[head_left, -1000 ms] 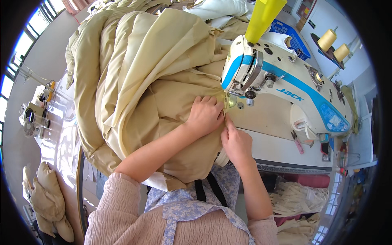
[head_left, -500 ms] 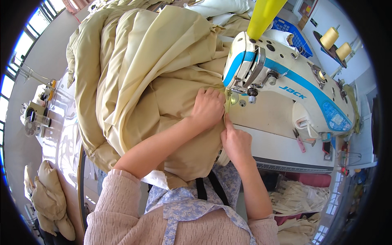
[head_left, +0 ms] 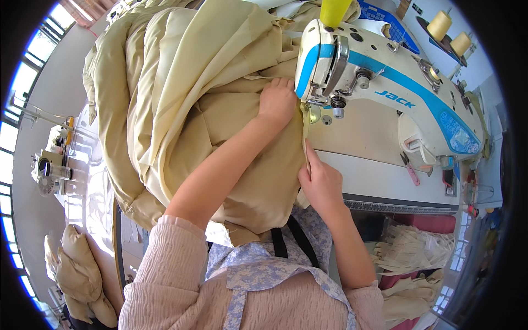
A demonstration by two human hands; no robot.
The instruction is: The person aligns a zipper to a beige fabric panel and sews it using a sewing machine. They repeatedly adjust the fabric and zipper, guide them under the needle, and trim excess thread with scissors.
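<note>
A large heap of beige padded cloth (head_left: 247, 165), seemingly a puffy garment, spreads over the table and down to my lap. Its right edge, with a narrow pale strip (head_left: 306, 132), runs up beneath the head of a white and blue sewing machine (head_left: 324, 66). On the cloth just left of the needle area lies my left hand (head_left: 278, 102), knuckles bent and fingers closed on the fabric; the fingertips are hidden. Nearer to me, my right hand (head_left: 320, 181) pinches the strip at the cloth's edge, index finger stretched along it. The needle itself cannot be made out.
Pink-handled thread snips (head_left: 411, 169) lie on the white tabletop right of the cloth. Two yellow thread cones (head_left: 439, 26) and a blue basket (head_left: 388, 25) are at the far right. Pale fabric strips (head_left: 412, 250) sit below the table. A small fan (head_left: 47, 181) stands left.
My left hand has moved forward along the cloth, away from me. My right hand stays at the strip, where a longer stretch now shows between it and the machine. The view has shifted slightly.
</note>
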